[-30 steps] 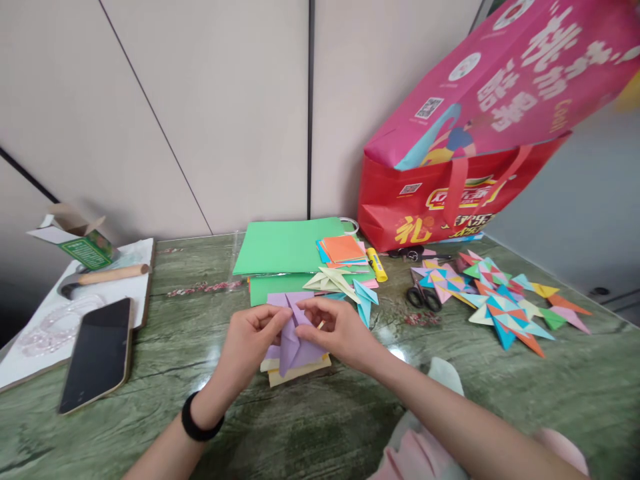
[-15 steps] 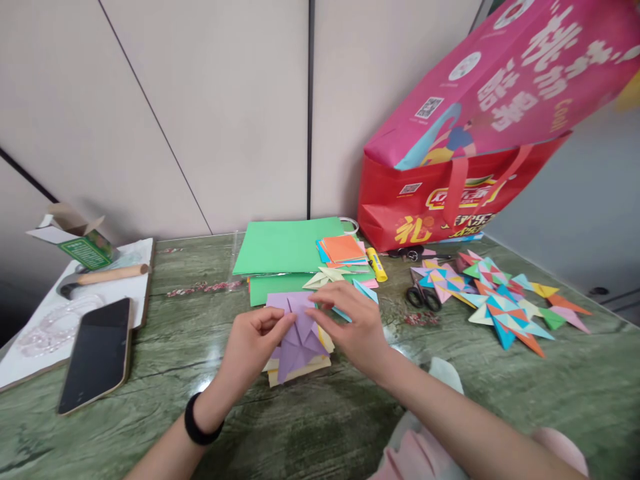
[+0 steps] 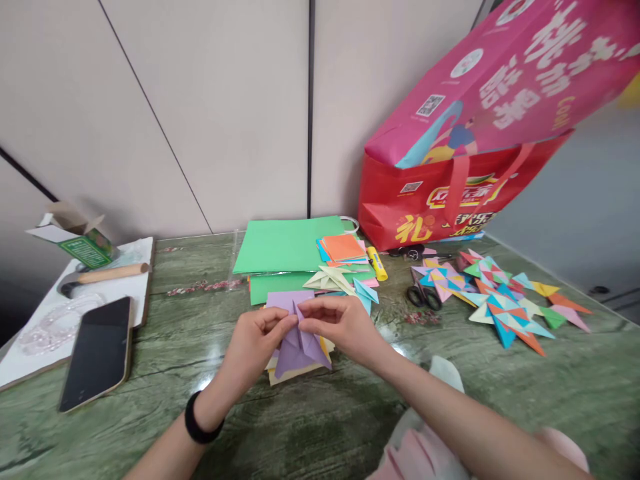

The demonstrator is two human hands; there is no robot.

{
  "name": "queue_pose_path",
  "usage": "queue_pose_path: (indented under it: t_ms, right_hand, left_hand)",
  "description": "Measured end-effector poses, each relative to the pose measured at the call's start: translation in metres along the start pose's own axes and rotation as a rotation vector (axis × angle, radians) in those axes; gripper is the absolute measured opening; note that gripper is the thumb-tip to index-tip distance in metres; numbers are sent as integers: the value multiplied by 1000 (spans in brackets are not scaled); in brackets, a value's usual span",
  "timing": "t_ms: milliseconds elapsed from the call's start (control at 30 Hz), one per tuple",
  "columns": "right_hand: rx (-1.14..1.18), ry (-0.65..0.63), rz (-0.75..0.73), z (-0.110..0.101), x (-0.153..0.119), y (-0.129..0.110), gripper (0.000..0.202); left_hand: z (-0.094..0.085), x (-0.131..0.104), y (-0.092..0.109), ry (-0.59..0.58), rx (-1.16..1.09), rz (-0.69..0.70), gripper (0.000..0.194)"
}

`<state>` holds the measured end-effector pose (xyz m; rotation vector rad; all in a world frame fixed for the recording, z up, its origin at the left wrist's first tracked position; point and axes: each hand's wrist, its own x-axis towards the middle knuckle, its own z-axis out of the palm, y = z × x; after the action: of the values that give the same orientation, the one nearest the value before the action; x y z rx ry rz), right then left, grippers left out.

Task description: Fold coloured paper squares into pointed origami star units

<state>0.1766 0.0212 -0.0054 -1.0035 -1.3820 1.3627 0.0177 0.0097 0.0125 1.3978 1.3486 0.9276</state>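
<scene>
Both hands pinch a folded purple paper (image 3: 301,355) above a stack of paper sheets (image 3: 285,377). My left hand (image 3: 257,340) grips its upper left part between thumb and fingers. Close beside it, my right hand (image 3: 345,327) has thumb and fingertips closed on the upper right part, the two sets of fingertips almost meeting. Just beyond the hands lie folded pale green pieces (image 3: 330,280) and light blue pieces (image 3: 366,293).
Behind are green sheets (image 3: 287,247), small orange squares (image 3: 344,247) and a yellow glue stick (image 3: 377,264). Scissors (image 3: 424,295), paper stars (image 3: 507,313) and a red bag (image 3: 400,207) stand right. A phone (image 3: 99,353) and a wooden-handled tool (image 3: 113,273) lie left.
My right hand has moved left and down, its fingertips now closer to my left hand. The purple paper's lower flaps have spread and its middle fold stands up more.
</scene>
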Motion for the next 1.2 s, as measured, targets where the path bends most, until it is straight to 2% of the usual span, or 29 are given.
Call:
queue_pose_path:
  t_ms: [100,233,433,567,667,833,1000,1200]
  right_hand:
    - [40,-12,78,-2,2,2,28]
    - [129,-63,167,-4,3,5,31]
    - [179,-99,202,-5,4,5,35]
    - [176,-48,187,-7,5,3,40]
    - [145,-29,112,-7,6,2,36]
    - [-19,-97,-25,-9,6,1,16]
    - [-9,-182,-13,-14,6,-1,27]
    - [23,-186,-10,-15,6,2,28]
  left_hand:
    - [0,1,-1,-3,-60,-71,21]
    - [1,1,-2,-59,-65,-85,25]
    - [1,-1,1,-87,-31,-79,27]
    - [0,0,3,-178,8,-64,27]
    - [-1,0,1,-222,20,-89,26]
    - [-1,0,-1,-210,-51,-122,28]
    - [-2,1,-2,-193,-78,-134,28]
    - [-3,0,-2,-210,-76,-128,28]
